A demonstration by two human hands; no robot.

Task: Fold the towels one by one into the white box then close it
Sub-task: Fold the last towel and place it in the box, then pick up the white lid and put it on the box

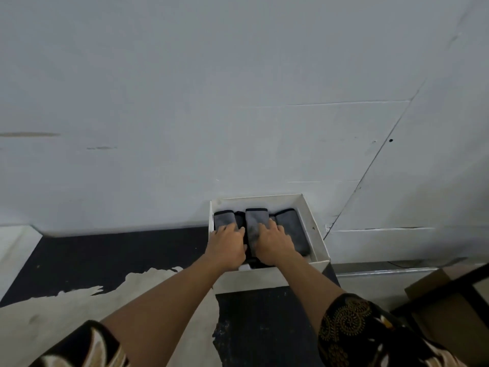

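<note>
- 2 flat, released grips: the left hand [227, 246] and the right hand [275, 245] grasp nothing, and their fingers lie straight and spread, pressing down inside the white box [316, 235].
- Left fingers rest on the left grey towel [223, 220] and reach over a dark fold [240, 219] just beside it.
- Right fingers rest on the middle grey towel [255, 221], the tallest of the 3 rolls.
- A right grey towel [291, 226] lies next to the right hand, touching the box's right wall.
- All 3 grey towels lie side by side, lengthwise, filling the box from left to right; the hands hide their near ends.
- Both forearms cross the near wall of the box and cover part of its rim.
- Patterned dark sleeves, left [79, 348] and right [352, 329], show at the bottom edge.
- The box stands open on a black tabletop [264, 327] with a large worn pale patch [79, 308] to its left.
- A white wall [238, 102] rises just behind the box.
- A brown cardboard box [434, 284] sits low at the right, well apart.
</note>
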